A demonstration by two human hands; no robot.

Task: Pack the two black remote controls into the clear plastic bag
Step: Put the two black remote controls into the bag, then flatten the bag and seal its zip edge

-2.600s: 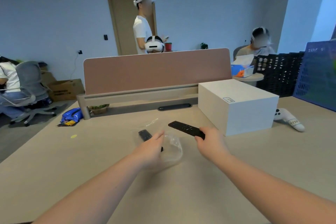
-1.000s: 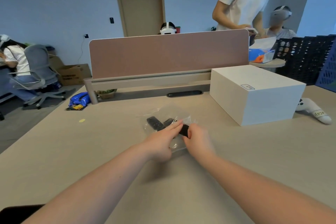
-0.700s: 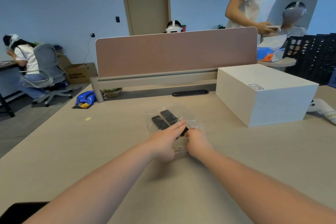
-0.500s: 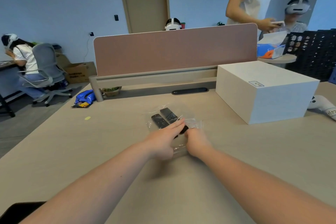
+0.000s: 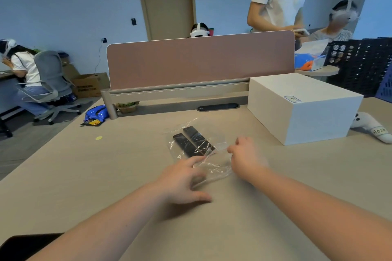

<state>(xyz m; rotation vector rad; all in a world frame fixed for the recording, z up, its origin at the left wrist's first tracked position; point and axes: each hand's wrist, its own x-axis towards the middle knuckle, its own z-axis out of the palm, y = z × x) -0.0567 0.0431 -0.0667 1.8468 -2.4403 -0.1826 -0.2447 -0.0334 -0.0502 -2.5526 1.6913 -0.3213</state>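
Two black remote controls lie side by side inside the clear plastic bag (image 5: 214, 165) in the middle of the beige table (image 5: 106, 176): the left remote (image 5: 184, 147) and the right remote (image 5: 195, 137). My left hand (image 5: 182, 180) rests at the bag's near edge with its fingers spread and a fingertip on the plastic. My right hand (image 5: 244, 154) is curled at the bag's right edge and pinches the plastic there. The bag's near half is crumpled and holds nothing.
A white box (image 5: 297, 108) stands at the right, with a white controller (image 5: 371, 129) beside it. A pink divider panel (image 5: 201, 59) closes the table's far side. Black crates (image 5: 360, 63) stand at the far right. Several people are beyond the divider and at the left.
The second remote went into the bag beside the first. My hands, close together at the bag's mouth a moment ago, have moved apart, the left towards me, the right to the right.
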